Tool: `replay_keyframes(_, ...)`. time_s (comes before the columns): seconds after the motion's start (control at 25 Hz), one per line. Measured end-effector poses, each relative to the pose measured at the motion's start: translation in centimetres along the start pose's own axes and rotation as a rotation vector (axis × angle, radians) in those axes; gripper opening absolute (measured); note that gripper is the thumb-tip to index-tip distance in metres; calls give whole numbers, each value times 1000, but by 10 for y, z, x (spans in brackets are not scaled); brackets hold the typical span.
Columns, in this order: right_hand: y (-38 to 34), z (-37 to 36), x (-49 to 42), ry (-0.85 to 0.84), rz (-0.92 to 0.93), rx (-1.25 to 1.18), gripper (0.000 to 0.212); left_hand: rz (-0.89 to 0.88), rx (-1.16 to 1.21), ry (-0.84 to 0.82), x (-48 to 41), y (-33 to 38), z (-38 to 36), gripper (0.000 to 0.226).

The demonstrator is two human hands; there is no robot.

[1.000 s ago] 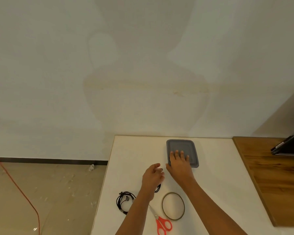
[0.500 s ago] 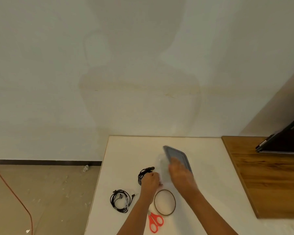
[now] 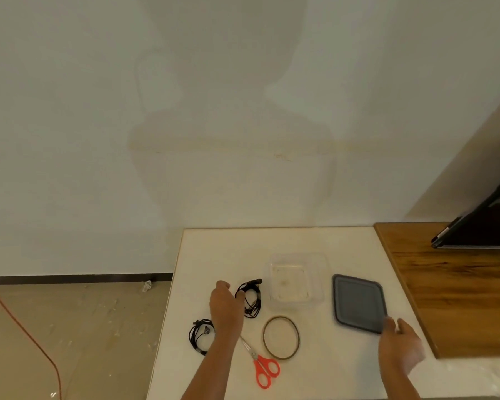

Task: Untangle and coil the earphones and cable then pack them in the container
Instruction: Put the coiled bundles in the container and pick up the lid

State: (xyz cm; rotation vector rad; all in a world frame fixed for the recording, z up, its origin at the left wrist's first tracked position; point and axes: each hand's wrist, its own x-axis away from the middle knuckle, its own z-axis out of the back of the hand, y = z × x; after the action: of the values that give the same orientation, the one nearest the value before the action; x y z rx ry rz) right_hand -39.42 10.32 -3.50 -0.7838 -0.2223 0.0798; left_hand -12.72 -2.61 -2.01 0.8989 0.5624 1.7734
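Observation:
A clear plastic container [image 3: 318, 272] stands open on the white table [image 3: 220, 249]. Its grey lid [image 3: 358, 303] lies flat just to the right of it. A tangled black cable [image 3: 253, 301] lies left of the container, and my left hand [image 3: 225, 308] rests beside it with a curled finger hooked on one strand. A second black bundle, the earphones [image 3: 199, 334], lies further left near the table's edge. My right hand [image 3: 400, 343] hovers at the lid's near right corner, fingers relaxed, fingertips at the rim.
A brown tape ring [image 3: 281, 337] and orange-handled scissors [image 3: 264, 369] lie in front of the container. A wooden surface [image 3: 451, 290] adjoins the table on the right, with a dark device [image 3: 479, 226] on it. An orange cord [image 3: 23, 327] runs across the floor at left.
My right hand lifted the grey lid off the container and laid it on the table to the right. The left hand stayed at the black cable.

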Motion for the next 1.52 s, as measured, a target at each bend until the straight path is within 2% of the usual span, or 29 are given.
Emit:
replay_keyframes(0.08, -21, -8, 24, 76, 293, 25, 26, 3, -122, -102, -13, -5, 1, 44)
replay_keyframes(0.12, -37, -18, 46, -32, 446, -21, 21, 6, -164, -136, -16, -6, 0, 44)
replay_keyframes(0.16, -54, -32, 70, -253, 583, -27, 21, 14, -197, -149, -19, -6, -1, 40)
replay_keyframes(0.24, -80, -68, 123, -710, 721, 186, 27, 24, -232, -128, -21, -6, -4, 27)
replay_keyframes(0.28, -85, -86, 143, -815, 745, 323, 30, 22, -215, -118, -22, -8, -6, 21)
replay_keyframes(0.32, -85, -100, 156, -833, 740, 417, 30, 23, -177, -121, -23, -10, -6, 18)
replay_keyframes(0.4, -80, -113, 170, -840, 647, 426, 26, 40, -91, -149, -23, -14, -2, 16)
replay_keyframes(0.48, -74, -110, 172, -839, 500, 258, 22, 46, -12, -160, -21, -17, 7, 12)
replay_keyframes(0.56, -78, -95, 166, -813, 394, -24, 15, 65, 162, -159, -14, -11, 15, 9)
replay_keyframes(0.64, -87, -77, 149, -732, 416, -214, 17, 70, 363, -163, -6, 8, 16, 5)
replay_keyframes(0.72, -93, -62, 123, -641, 416, -270, 18, 37, 483, -217, 0, 33, 6, 5)
replay_keyframes(0.8, -94, -53, 98, -553, 363, -257, 14, -6, 471, -305, 5, 55, -11, 11)
replay_keyframes(0.88, -92, -53, 80, -522, 321, -174, 10, -32, 362, -371, 8, 67, -31, 22)
replay_keyframes(1.04, -91, -64, 65, -530, 424, 175, 5, -104, 88, -433, 9, 63, -44, 39)
replay_keyframes(1.12, -90, -65, 70, -465, 506, 178, 7, -115, 125, -366, 10, 57, -27, 33)
replay_keyframes(1.2, -85, -63, 90, -440, 658, 12, 8, -101, 135, -171, 3, 34, 3, 21)
replay_keyframes(1.28, -77, -66, 123, -630, 785, -51, 9, -46, -40, 25, -7, -4, 38, 16)
replay_keyframes(1.32, -71, -70, 142, -781, 781, -19, 7, 23, -146, 48, -8, -23, 53, 20)
replay_keyframes(1.4, -58, -81, 181, -1031, 651, 106, 14, 158, -287, -10, -8, -53, 70, 35)
replay_keyframes(1.44, -53, -88, 197, -1084, 614, 211, 22, 185, -297, -51, -7, -61, 71, 40)
replay_keyframes(1.52, -46, -101, 222, -1071, 630, 432, 29, 162, -264, -108, -6, -67, 67, 40)
